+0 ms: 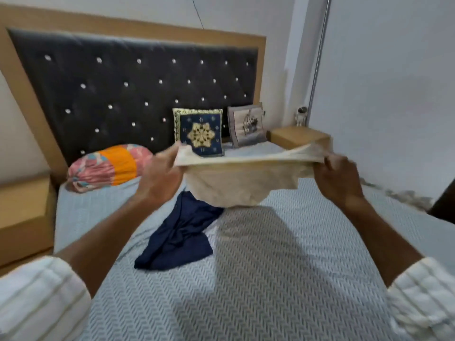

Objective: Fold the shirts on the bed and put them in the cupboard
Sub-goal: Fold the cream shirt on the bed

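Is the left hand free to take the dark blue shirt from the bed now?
Probably not: the left hand and right hand both grip the cream shirt, which hangs over part of the dark blue shirt.

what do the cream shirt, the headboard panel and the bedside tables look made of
Cream shirt: soft, thin cloth, probably cotton knit; it sags limply between the left hand and right hand.
Headboard panel: dark padded velvet-like fabric, tufted with shiny studs.
Bedside tables: matte light wood or laminate, hard flat faces.
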